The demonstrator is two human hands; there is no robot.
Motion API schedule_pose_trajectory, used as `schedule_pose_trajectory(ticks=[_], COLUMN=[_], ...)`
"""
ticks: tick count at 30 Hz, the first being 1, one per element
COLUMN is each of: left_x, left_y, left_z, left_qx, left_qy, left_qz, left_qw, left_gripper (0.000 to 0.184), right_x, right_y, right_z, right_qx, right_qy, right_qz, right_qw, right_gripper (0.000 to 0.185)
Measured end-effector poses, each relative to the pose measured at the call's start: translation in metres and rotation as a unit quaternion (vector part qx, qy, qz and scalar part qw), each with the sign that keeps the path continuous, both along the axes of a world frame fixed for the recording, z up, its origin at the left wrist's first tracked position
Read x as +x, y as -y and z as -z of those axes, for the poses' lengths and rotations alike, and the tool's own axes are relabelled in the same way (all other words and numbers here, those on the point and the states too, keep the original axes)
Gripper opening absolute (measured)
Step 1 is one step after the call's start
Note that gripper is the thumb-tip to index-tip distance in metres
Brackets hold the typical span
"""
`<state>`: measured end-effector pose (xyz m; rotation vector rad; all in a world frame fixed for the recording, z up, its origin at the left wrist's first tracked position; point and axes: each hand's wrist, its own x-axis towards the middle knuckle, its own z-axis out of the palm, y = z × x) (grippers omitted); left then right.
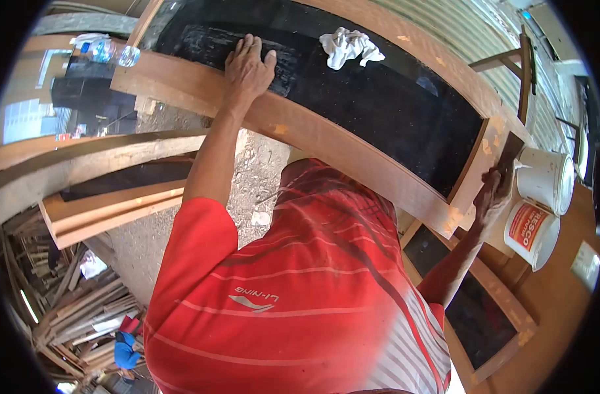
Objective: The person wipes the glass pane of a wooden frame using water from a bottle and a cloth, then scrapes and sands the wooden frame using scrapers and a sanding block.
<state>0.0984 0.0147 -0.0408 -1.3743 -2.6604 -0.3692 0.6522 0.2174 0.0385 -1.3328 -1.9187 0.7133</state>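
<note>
A wooden frame [313, 128] with a black inset panel [392, 108] lies across the upper middle. My left hand [249, 69] rests palm down on the panel's left part, its thumb apart, beside whitish smears on the black surface. To the right of that hand, a crumpled white cloth [349, 48] sits on the panel. At the frame's right end, my right hand [492, 197] is closed round the lower end of a dark, flat strip [511, 152]. What this strip is cannot be made out.
White buckets [543, 180], one with a red label, stand beside my right hand. Clear plastic bottles [106, 51] lie at the upper left. Other framed panels [116, 207] are at the left and lower right. Scrap wood [93, 322] is piled at the lower left, near a person in blue [125, 350].
</note>
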Motion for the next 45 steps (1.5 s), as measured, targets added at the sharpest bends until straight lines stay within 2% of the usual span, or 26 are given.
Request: schedule_pose_trajectory(ticks=[1, 2, 3, 4, 5, 7, 8, 9, 11, 14, 18, 22, 25, 26, 30, 37, 38, 41, 44, 45], left_x=[0.008, 0.016, 0.024, 0.033, 0.037, 0.047, 0.047, 0.043, 0.039, 0.008, -0.014, -0.001, -0.009, -0.015, -0.039, -0.031, -0.031, -0.032, -0.034, -0.036], left_y=[0.003, 0.003, 0.005, 0.009, 0.011, 0.014, 0.014, 0.010, 0.006, -0.012, -0.014, 0.015, 0.053, 0.064, 0.086, 0.078, 0.077, 0.079, 0.078, 0.077], left_z=[-0.003, -0.008, -0.011, -0.009, -0.011, -0.016, -0.017, -0.019, -0.011, -0.009, 0.023, -0.018, -0.034, -0.029, -0.005, -0.017, -0.016, -0.016, -0.015, -0.014], left_qx=[-0.002, -0.001, -0.007, -0.010, -0.010, -0.019, -0.029, -0.017, -0.002, 0.006, 0.077, 0.052, 0.086, 0.127, 0.197, 0.226, 0.227, 0.215, 0.224, 0.222], left_qy=[0.006, 0.010, 0.017, 0.021, 0.020, 0.003, 0.000, -0.014, -0.022, -0.031, -0.088, 0.093, 0.085, 0.029, 0.028, 0.047, 0.067, 0.065, 0.076, 0.072], left_qz=[-0.001, 0.000, 0.003, 0.005, 0.007, -0.003, -0.005, -0.005, -0.001, 0.010, 0.016, 0.080, 0.069, 0.029, -0.002, -0.042, -0.049, -0.045, -0.047, -0.052], left_qw=[1.000, 1.000, 1.000, 1.000, 1.000, 1.000, 1.000, 1.000, 1.000, 0.999, 0.993, 0.991, 0.990, 0.991, 0.980, 0.972, 0.970, 0.973, 0.971, 0.971], left_gripper=[0.065, 0.064, 0.064, 0.065, 0.065, 0.066, 0.066, 0.067, 0.068, 0.066, 0.059, 0.054, 0.049, 0.046, 0.040, 0.033, 0.031, 0.030, 0.030, 0.030], right_x=[-0.014, -0.030, -0.041, -0.067, -0.084, -0.132, -0.148, -0.164, -0.189, -0.220, -0.265, -0.307, -0.327, -0.333, -0.385, -0.397, -0.400, -0.428, -0.416, -0.421], right_y=[-0.001, 0.003, 0.002, 0.012, 0.019, 0.037, 0.048, 0.055, 0.074, 0.090, 0.093, 0.084, 0.067, 0.063, 0.055, 0.048, 0.047, 0.051, 0.048, 0.046], right_z=[-0.002, -0.007, -0.011, -0.019, -0.022, -0.020, -0.027, -0.023, -0.022, -0.022, -0.008, -0.006, -0.005, -0.002, 0.009, -0.021, -0.017, -0.029, -0.027, -0.024], right_qx=[-0.010, -0.024, -0.035, -0.060, -0.090, 0.024, -0.041, -0.049, -0.046, -0.082, -0.026, 0.042, 0.071, 0.077, 0.092, 0.080, 0.132, 0.122, 0.082, 0.125], right_qy=[-0.047, -0.019, 0.023, -0.013, 0.008, 0.007, 0.014, 0.023, 0.089, 0.110, 0.183, 0.252, 0.304, 0.313, 0.302, 0.431, 0.378, 0.430, 0.422, 0.413], right_qz=[-0.034, -0.035, -0.096, -0.139, -0.152, -0.252, -0.293, -0.325, -0.350, -0.405, -0.415, -0.415, -0.421, -0.425, -0.461, -0.468, -0.475, -0.471, -0.478, -0.479], right_qw=[0.998, 0.999, 0.994, 0.988, 0.984, 0.967, 0.955, 0.944, 0.931, 0.904, 0.891, 0.873, 0.852, 0.846, 0.830, 0.768, 0.784, 0.760, 0.766, 0.764], right_gripper=[0.056, 0.058, 0.061, 0.063, 0.054, 0.047, 0.046, 0.047, 0.048, 0.047, 0.043, 0.041, 0.042, 0.043, 0.036, 0.040, 0.037, 0.039, 0.039, 0.039])
